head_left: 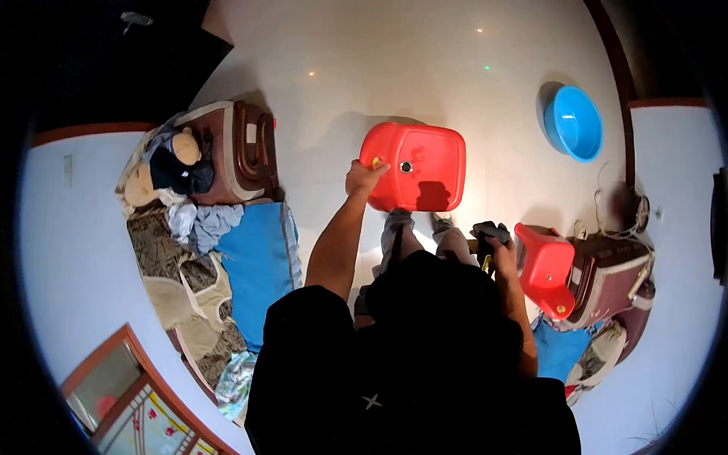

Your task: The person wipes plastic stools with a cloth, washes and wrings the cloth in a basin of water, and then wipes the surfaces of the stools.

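My left hand [365,177] grips the left edge of a red plastic chair [434,163], near a yellow sticker. A round hole or spot shows in the middle of its seat, and a dark shadow falls across the lower part. My right hand [502,254] is by my right leg, closed around a dark, lumpy object [490,230] with a bit of yellow below it. What kind of object it is I cannot make out. To the right of that hand stands a second red plastic chair [547,265], apart from it.
A blue basin [573,123] sits on the tiled floor [425,61] at the upper right. On the left is a sofa with a brown armrest [227,152], a blue cushion [262,254], clothes [201,225] and a doll-like toy [184,146]. Another armrest [618,273] and a cable [603,201] lie right.
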Demonstrator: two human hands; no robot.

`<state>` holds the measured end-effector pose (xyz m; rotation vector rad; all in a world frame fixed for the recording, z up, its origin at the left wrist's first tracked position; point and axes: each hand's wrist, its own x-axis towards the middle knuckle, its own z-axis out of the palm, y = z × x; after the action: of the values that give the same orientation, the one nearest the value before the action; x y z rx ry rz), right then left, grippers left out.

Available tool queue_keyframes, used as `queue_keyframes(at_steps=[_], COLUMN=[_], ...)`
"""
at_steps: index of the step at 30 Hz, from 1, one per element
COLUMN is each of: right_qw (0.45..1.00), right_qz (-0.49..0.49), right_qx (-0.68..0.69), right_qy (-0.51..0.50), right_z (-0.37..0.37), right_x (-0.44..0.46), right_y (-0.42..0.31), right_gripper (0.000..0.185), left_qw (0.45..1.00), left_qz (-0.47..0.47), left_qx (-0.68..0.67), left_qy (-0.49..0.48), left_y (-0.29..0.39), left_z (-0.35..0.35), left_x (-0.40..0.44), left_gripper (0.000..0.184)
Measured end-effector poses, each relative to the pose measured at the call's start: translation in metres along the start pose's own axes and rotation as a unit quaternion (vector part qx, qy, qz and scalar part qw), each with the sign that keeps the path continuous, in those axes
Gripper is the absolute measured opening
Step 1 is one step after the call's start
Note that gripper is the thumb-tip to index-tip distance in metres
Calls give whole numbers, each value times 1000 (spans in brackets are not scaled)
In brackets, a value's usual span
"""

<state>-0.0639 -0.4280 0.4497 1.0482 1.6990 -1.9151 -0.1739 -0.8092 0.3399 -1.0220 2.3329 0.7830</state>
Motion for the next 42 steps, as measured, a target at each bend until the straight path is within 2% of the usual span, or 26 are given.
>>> queue_keyframes(at_steps=[3,6,10,11,14,17,20,23,26,30,33,36,39,42], right_qw=[1000,999,999,998,999,999,999,997,994,994,994,994,992,987], right_qz=[-8,-6,-27,-31,-32,-21,-3,-9,-32,6,-13,-12,-23,-14], right_qx=[-30,-8,-21,-45,-41,-13,29,34,97,99,99,94,109,130], right_qy=[6,-31,-6,4,10,35,42,69,45,45,53,51,51,96], right_z=[15,19,37,35,26,32,27,18,3,2,16,20,19,18], right_x=[-5,3,-14,-13,-15,-38,-52,-51,-38,-21,-25,-25,-25,-30], right_y=[14,30,12,12,15,-5,-5,7,27,39,26,22,24,35], right_gripper=[62,61,52,45,59,45,56,55,55,51,43,38,37,34], left_qw=[999,997,997,997,996,997,996,995,994,987,986,987,925,896], left_qz=[7,26,28,26,16,38,29,47,65,84,89,138,143,56], left_qx=[35,68,72,71,83,70,82,85,92,131,129,6,-257,-351], left_qy=[-11,-1,1,5,17,10,0,23,-9,-41,-57,-82,-238,-268], left_y=[-3,-8,-11,-10,-8,-16,-7,-10,5,29,49,46,36,49], left_z=[-7,-1,5,5,10,16,5,8,-22,-60,-96,-103,-97,-112], left_x=[11,24,26,24,28,38,28,33,23,-7,-41,-41,-32,-58], left_gripper=[80,76,74,73,74,72,69,67,68,67,70,68,61,54])
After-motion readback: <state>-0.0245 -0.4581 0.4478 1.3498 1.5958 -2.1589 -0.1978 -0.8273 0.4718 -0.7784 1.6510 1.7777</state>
